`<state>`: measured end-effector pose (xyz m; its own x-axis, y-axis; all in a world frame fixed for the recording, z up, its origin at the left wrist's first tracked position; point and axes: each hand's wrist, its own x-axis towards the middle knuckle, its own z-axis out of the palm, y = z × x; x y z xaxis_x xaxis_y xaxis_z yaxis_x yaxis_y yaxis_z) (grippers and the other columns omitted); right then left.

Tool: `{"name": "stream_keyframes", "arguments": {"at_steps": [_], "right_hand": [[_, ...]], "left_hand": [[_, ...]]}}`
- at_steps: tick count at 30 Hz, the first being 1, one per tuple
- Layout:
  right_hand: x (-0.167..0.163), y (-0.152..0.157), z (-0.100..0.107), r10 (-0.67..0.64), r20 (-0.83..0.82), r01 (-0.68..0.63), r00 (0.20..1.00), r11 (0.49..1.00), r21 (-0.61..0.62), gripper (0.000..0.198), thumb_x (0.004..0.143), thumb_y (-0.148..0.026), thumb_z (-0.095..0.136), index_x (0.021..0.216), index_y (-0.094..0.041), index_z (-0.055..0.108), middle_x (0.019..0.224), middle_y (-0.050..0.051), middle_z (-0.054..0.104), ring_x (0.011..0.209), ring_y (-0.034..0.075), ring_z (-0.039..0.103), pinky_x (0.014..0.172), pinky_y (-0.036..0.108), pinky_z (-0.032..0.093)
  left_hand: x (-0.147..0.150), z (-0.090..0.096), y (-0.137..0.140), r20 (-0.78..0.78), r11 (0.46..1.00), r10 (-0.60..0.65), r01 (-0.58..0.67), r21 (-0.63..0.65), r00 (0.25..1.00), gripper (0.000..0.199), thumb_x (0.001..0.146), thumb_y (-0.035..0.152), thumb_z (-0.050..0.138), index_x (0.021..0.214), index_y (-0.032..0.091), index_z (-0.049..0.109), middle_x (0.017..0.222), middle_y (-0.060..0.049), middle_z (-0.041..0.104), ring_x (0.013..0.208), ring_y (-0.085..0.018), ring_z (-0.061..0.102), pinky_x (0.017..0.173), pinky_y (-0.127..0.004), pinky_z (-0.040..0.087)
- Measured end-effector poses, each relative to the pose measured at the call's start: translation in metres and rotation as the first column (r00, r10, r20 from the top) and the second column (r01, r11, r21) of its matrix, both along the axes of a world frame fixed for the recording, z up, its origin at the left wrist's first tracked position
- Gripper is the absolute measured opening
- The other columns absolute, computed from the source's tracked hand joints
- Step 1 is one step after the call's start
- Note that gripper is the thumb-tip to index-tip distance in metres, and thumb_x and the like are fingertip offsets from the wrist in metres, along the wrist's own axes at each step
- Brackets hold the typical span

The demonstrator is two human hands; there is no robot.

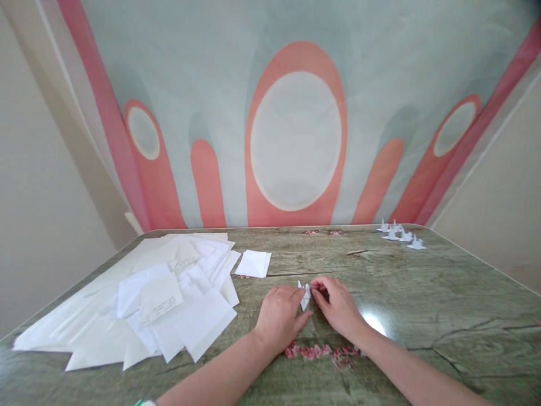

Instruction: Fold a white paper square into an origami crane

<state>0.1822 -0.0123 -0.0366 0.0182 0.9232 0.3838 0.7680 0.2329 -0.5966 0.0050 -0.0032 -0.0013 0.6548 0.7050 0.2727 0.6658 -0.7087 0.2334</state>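
A small white folded paper point(305, 299) with narrow pointed tips is between my two hands at the middle of the table. My left hand point(282, 313) grips it from the left, its fingers over the upper part and its thumb near the lower point. On the other side, my right hand point(336, 304) has its thumb and fingertips closed together at the paper's right upper edge. The fingertips partly cover the paper, so its exact fold there is hidden. Several finished white paper cranes point(406, 235) stand at the table's far right corner.
A wide, loose pile of white paper sheets point(207, 321) spreads over the left of the wood-patterned table point(422, 299). A short stack of square papers point(253, 264) lies beyond my left hand. A painted wall panel point(232, 84) rises behind the far edge.
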Motion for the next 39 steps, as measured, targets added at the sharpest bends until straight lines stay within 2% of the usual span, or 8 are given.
{"name": "stream_keyframes", "arguments": {"at_steps": [14, 18, 22, 28, 31, 33, 37, 39], "right_hand": [[-0.004, -0.003, 0.007, 0.07, -0.162, -0.082, 0.984, 0.994, -0.066, 0.018, 0.081, -0.02, 0.044, 0.084, -0.02, 0.062, 0.079, 0.003, 0.067, 0.077, 0.019, 0.061, 0.076, 0.033, 0.044], [-0.006, -0.005, 0.01, 0.077, -0.267, -0.1, 0.961, 0.992, -0.074, 0.02, 0.081, -0.021, 0.044, 0.085, -0.02, 0.063, 0.08, 0.004, 0.068, 0.078, 0.019, 0.062, 0.076, 0.033, 0.046], [-0.009, -0.007, 0.014, 0.117, -0.307, -0.138, 0.944, 0.989, -0.047, 0.02, 0.081, -0.023, 0.044, 0.085, -0.02, 0.063, 0.082, 0.004, 0.068, 0.078, 0.019, 0.062, 0.074, 0.032, 0.047], [-0.013, -0.015, 0.022, 0.151, -0.242, -0.13, 0.958, 0.987, 0.099, 0.018, 0.083, -0.021, 0.044, 0.086, -0.021, 0.061, 0.084, 0.004, 0.064, 0.082, 0.018, 0.058, 0.077, 0.032, 0.045], [-0.013, -0.016, 0.022, 0.14, -0.228, -0.092, 0.963, 0.974, 0.208, 0.014, 0.083, -0.021, 0.046, 0.088, -0.021, 0.058, 0.086, 0.005, 0.061, 0.085, 0.019, 0.056, 0.078, 0.032, 0.044], [-0.013, -0.014, 0.02, 0.1, -0.254, -0.038, 0.962, 0.971, 0.236, 0.012, 0.081, -0.023, 0.05, 0.09, -0.02, 0.056, 0.088, 0.006, 0.059, 0.085, 0.019, 0.054, 0.077, 0.033, 0.044], [-0.011, -0.008, 0.012, 0.006, -0.364, 0.053, 0.931, 0.987, 0.153, 0.028, 0.075, -0.032, 0.058, 0.099, -0.019, 0.052, 0.093, 0.007, 0.059, 0.087, 0.021, 0.055, 0.076, 0.034, 0.045], [-0.011, -0.007, 0.011, 0.014, -0.423, 0.009, 0.906, 0.999, 0.051, 0.031, 0.075, -0.036, 0.059, 0.1, -0.018, 0.052, 0.091, 0.006, 0.06, 0.082, 0.02, 0.056, 0.072, 0.033, 0.046]], "left_hand": [[-0.002, -0.002, 0.002, 0.013, 0.999, -0.017, 0.017, 0.027, 1.0, 0.023, 0.087, 0.023, 0.043, 0.106, 0.021, 0.057, 0.095, -0.006, 0.064, 0.091, -0.02, 0.058, 0.083, -0.031, 0.044], [-0.002, 0.003, 0.001, -0.001, 1.0, 0.011, -0.011, 0.02, 1.0, 0.026, 0.084, 0.032, 0.052, 0.107, 0.022, 0.057, 0.094, -0.006, 0.064, 0.088, -0.021, 0.058, 0.079, -0.031, 0.045], [-0.003, 0.006, 0.001, -0.013, 0.998, 0.062, -0.062, 0.005, 0.998, 0.031, 0.079, 0.037, 0.059, 0.107, 0.024, 0.057, 0.091, -0.005, 0.065, 0.085, -0.022, 0.059, 0.074, -0.031, 0.045], [-0.004, 0.002, 0.004, 0.114, 0.991, 0.125, -0.118, -0.062, 0.986, 0.022, 0.086, 0.026, 0.045, 0.095, 0.025, 0.065, 0.085, -0.003, 0.067, 0.081, -0.018, 0.061, 0.071, -0.026, 0.043], [-0.003, -0.004, 0.009, 0.261, 0.973, 0.191, -0.147, -0.179, 0.946, 0.022, 0.086, 0.026, 0.045, 0.089, 0.024, 0.067, 0.081, -0.001, 0.068, 0.074, -0.017, 0.061, 0.067, -0.025, 0.043], [-0.001, -0.006, 0.013, 0.397, 0.947, 0.243, -0.128, -0.296, 0.885, 0.023, 0.086, 0.029, 0.046, 0.087, 0.021, 0.067, 0.079, -0.001, 0.068, 0.069, -0.016, 0.061, 0.064, -0.023, 0.043], [0.001, -0.008, 0.02, 0.599, 0.894, 0.298, 0.003, -0.449, 0.743, 0.026, 0.084, 0.034, 0.048, 0.085, 0.015, 0.066, 0.078, -0.003, 0.066, 0.069, -0.015, 0.059, 0.06, -0.022, 0.044], [0.002, -0.008, 0.022, 0.65, 0.885, 0.308, 0.042, -0.464, 0.694, 0.026, 0.082, 0.036, 0.051, 0.082, 0.014, 0.065, 0.078, -0.004, 0.065, 0.071, -0.015, 0.057, 0.061, -0.022, 0.044]]}}
